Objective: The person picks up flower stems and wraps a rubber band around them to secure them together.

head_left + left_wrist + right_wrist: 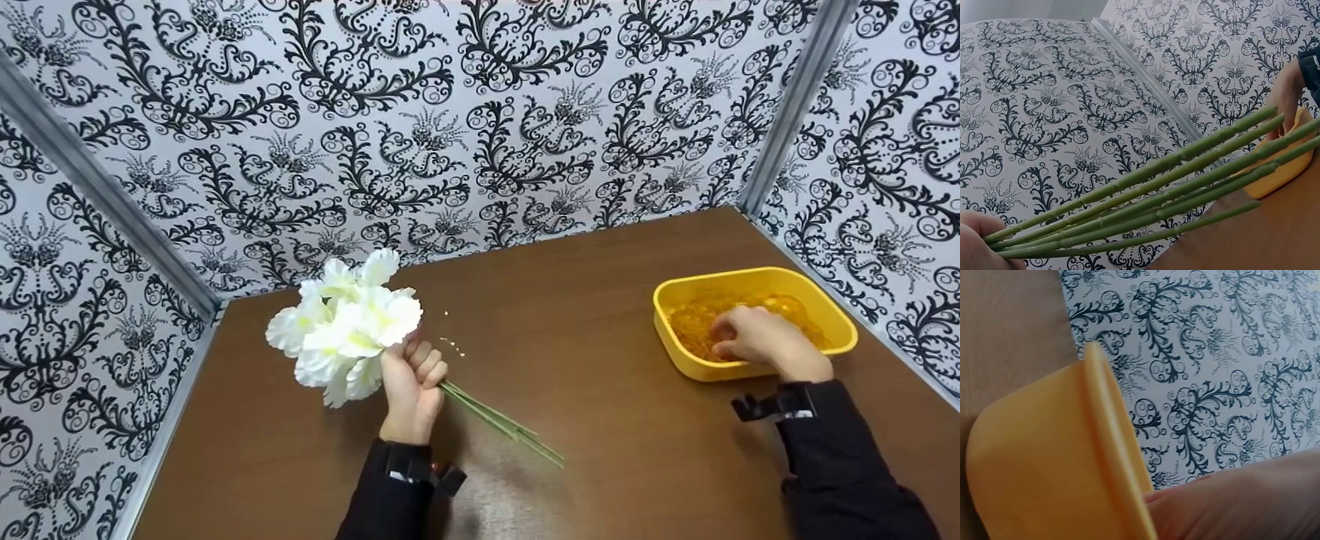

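Note:
A bunch of white artificial-looking flowers is gripped by my left hand, fingers wrapped round the stems just below the blooms. The green stems jut out past the hand to the lower right and fan slightly apart. On the right, my right hand dips over the near rim into a yellow plastic tub. Inside lies a tangle of thin amber strands, possibly rubber bands, beside see-through wrapping. The right fingertips are hidden among the contents, so whether they pinch anything cannot be seen.
The brown table has a few small pale specks near the flowers. Walls with a black-and-white scroll pattern enclose the back and both sides, joined by grey metal corner posts. The tub stands near the right wall.

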`<action>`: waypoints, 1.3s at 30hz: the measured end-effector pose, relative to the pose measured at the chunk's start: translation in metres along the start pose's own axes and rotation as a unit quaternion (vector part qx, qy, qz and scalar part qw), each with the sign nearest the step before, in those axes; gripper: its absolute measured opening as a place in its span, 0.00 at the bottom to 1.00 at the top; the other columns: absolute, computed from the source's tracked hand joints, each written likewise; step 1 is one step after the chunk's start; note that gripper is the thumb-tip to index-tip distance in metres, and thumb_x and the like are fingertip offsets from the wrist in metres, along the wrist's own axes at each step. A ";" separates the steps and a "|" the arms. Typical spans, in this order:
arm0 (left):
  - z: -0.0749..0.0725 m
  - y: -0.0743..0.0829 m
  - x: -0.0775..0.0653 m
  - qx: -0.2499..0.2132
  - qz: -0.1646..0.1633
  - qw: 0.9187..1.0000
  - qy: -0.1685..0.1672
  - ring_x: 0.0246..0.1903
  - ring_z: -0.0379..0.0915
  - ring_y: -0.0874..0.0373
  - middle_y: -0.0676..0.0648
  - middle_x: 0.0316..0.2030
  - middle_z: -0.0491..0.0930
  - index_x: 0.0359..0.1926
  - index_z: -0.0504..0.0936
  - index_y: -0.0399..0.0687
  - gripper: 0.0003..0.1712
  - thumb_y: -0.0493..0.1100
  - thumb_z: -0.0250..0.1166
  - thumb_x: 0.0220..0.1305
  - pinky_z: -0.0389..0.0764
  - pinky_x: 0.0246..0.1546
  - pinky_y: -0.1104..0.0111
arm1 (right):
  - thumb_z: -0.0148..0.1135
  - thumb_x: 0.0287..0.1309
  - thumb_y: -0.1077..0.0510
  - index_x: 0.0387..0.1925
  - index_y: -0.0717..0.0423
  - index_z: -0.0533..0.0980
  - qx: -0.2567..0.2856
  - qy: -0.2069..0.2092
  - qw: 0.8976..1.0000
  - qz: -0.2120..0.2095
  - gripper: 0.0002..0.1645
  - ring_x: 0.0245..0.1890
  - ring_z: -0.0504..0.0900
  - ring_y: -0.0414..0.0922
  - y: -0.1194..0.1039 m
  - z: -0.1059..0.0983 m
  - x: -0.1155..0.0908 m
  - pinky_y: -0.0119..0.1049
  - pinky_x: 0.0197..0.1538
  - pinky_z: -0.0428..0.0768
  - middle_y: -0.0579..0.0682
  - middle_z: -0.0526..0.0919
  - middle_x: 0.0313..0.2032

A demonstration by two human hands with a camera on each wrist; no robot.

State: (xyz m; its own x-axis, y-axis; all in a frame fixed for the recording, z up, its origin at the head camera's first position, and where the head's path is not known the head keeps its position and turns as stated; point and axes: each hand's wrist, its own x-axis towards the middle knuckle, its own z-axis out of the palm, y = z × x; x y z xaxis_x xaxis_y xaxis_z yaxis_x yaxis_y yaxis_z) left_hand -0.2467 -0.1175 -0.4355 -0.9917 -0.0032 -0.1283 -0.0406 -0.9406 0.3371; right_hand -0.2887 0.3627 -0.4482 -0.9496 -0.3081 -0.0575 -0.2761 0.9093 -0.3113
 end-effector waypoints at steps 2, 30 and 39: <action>0.000 0.000 0.000 -0.001 0.001 1.000 0.002 0.14 0.36 0.67 0.57 0.15 0.43 0.15 0.52 0.52 0.24 0.36 0.35 0.72 0.42 0.13 0.78 | 0.72 0.56 0.58 0.38 0.59 0.85 0.007 -0.007 1.000 0.004 0.10 0.35 0.82 0.53 0.000 0.001 0.001 0.56 0.43 0.80 0.57 0.86 0.36; -0.005 0.005 0.000 -0.007 0.000 1.000 -0.007 0.14 0.36 0.67 0.58 0.14 0.44 0.14 0.57 0.51 0.25 0.37 0.39 0.73 0.41 0.13 0.78 | 0.66 0.65 0.54 0.36 0.59 0.86 0.034 -0.055 0.997 -0.046 0.12 0.33 0.84 0.46 -0.009 -0.015 -0.009 0.49 0.42 0.83 0.49 0.87 0.34; -0.004 0.003 0.003 -0.006 0.001 1.000 -0.018 0.14 0.36 0.67 0.58 0.14 0.44 0.14 0.57 0.51 0.24 0.36 0.42 0.71 0.42 0.13 0.78 | 0.68 0.59 0.64 0.37 0.64 0.86 0.009 -0.017 1.000 -0.018 0.07 0.35 0.83 0.52 -0.017 -0.030 -0.019 0.50 0.42 0.82 0.56 0.87 0.35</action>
State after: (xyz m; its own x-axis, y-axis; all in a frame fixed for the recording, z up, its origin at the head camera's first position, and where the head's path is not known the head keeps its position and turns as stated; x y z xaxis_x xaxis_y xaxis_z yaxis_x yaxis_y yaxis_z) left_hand -0.2490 -0.1214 -0.4390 -0.9956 0.0069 -0.0934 -0.0371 -0.9447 0.3260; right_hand -0.2699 0.3613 -0.4137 -0.9332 -0.3505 -0.0789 -0.3072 0.8922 -0.3310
